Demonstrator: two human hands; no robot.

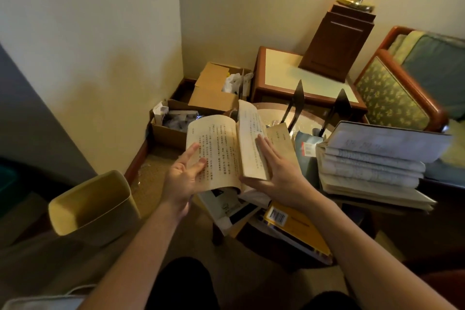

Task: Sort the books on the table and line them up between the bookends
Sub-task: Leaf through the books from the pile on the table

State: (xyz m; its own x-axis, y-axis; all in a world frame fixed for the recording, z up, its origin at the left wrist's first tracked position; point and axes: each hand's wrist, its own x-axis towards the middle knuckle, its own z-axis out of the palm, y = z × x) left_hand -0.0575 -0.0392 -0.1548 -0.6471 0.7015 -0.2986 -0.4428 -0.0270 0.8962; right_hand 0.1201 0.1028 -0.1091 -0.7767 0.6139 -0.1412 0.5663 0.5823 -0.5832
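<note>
An old paperback with yellowed pages (221, 148) is held open in the air above the table. My left hand (185, 176) supports its left half from below, thumb lying on the page. My right hand (276, 171) presses flat against the upright block of pages on the right. Two black metal bookends (297, 103) (338, 108) stand apart on the round glass table (274, 114) behind the book. A tall stack of pale books (372, 161) lies at the right. A yellow book with a barcode (294, 226) and a white one (226, 206) lie under my hands.
A beige waste bin (93, 204) stands on the floor at the left. Open cardboard boxes (214, 88) fill the corner by the wall. Behind the table are a wooden side table (284, 70) with a lamp base (337, 43) and a patterned armchair (397, 98).
</note>
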